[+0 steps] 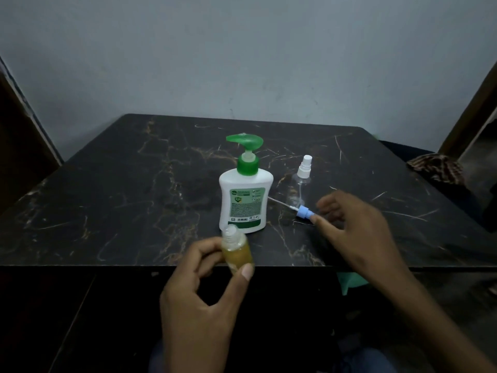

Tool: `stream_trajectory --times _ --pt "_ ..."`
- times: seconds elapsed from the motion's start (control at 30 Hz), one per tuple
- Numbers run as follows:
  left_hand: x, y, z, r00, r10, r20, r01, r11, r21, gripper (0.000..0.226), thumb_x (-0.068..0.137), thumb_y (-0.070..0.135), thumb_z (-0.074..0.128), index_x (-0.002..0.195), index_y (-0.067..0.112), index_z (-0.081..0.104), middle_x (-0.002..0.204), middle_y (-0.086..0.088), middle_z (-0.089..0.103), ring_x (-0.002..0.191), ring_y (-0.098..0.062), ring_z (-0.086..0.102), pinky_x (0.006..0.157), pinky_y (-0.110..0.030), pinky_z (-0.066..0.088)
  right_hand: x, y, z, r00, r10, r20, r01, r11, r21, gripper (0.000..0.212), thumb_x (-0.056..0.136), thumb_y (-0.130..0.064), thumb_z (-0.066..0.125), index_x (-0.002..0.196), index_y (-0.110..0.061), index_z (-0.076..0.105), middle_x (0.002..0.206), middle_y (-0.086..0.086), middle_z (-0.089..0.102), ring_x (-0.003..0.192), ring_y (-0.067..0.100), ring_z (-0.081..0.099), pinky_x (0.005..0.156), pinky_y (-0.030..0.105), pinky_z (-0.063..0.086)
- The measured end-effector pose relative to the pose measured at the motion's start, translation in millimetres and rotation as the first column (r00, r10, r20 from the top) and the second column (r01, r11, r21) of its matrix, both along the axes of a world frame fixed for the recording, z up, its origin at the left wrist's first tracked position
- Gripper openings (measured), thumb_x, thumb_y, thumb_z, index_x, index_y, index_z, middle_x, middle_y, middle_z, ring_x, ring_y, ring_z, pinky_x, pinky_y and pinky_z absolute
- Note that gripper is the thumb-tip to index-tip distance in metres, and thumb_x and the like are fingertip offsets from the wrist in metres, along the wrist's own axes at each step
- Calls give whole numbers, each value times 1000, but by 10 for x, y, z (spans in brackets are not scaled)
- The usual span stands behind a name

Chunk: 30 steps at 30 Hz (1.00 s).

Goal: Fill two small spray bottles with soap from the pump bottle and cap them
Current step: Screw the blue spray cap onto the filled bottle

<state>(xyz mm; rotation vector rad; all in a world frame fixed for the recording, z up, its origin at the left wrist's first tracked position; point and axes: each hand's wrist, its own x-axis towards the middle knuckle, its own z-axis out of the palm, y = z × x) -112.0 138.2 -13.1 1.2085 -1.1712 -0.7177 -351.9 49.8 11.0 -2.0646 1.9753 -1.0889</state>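
Observation:
My left hand [204, 286] grips a small uncapped spray bottle [236, 251] that holds yellow soap, just above the table's near edge. Behind it stands the white pump bottle [244, 195] with its green pump head. A blue spray cap [302, 211] with a thin white dip tube lies on the table to the pump bottle's right. The fingertips of my right hand [357, 227] touch the cap's right end, fingers spread. A second, clear and empty spray bottle [301, 181] with a white cap stands behind the blue cap.
The dark marbled table [134, 200] stands against a pale wall. A patterned cloth [435, 168] lies off the table's right side. Something green [352, 282] shows below the front edge under my right forearm.

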Motion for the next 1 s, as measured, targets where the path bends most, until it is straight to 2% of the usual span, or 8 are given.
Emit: stream_trajectory --times 0.13,0.2,0.3,0.5,0.6,0.7,0.8,1.0 --pt "-198 -67 5 992 -31 119 29 999 19 37 76 23 94 103 35 73 96 19 81 96 -3 77 89 -25 58 55 -120 -78 999 17 -50 -16 1000 25 21 77 -45 76 86 -32 63 82 -18 61 76 -3 56 65 22 44" --pt "-284 -125 37 979 -55 197 50 998 31 35 77 18 91 103 34 73 99 24 79 97 3 75 86 -12 54 68 -174 -109 996 8 -93 -6 1000 26 23 77 -46 76 85 -32 60 82 -16 59 77 1 54 63 21 37" --pt "-437 -217 140 962 -103 254 94 994 47 33 81 18 90 104 34 73 101 30 76 95 9 72 81 -6 52 71 -220 -112 993 4 -114 0 999 35 20 80 -41 76 82 -30 59 82 -13 59 76 6 55 64 27 38" --pt "-667 -458 211 933 -152 327 147 988 40 29 86 20 86 105 32 68 104 23 75 101 7 71 93 -25 59 -206 151 321 998 -13 -58 16 998 53 14 81 -36 78 85 -33 65 76 -17 67 69 -5 61 65 30 54" --pt "-712 -546 181 928 -169 333 160 986 56 27 89 22 84 105 33 66 104 21 75 101 3 71 95 -33 61 -496 420 804 998 38 -42 -39 999 -25 17 80 -34 76 92 -38 65 80 -17 67 72 -3 64 66 32 56" --pt "-738 -606 146 929 -168 330 158 986 58 27 89 22 85 105 34 67 104 21 75 101 4 71 94 -32 62 -641 584 1250 985 163 -56 -167 983 -81 22 80 -34 77 99 -40 67 85 -15 70 74 6 68 65 40 59" --pt "-772 -641 115 927 -148 346 141 989 46 27 88 20 86 103 33 68 101 21 75 99 4 71 92 -33 63 -605 617 1503 959 261 -106 -269 960 -74 21 79 -33 80 97 -38 70 86 -12 73 74 12 70 68 40 59" --pt "-801 -675 52 926 -160 341 152 987 51 25 88 19 84 102 32 68 98 21 76 96 3 71 90 -33 62 -406 563 1531 935 305 -182 -314 949 -20 14 75 -33 77 87 -36 72 78 -16 70 71 8 68 67 36 57"
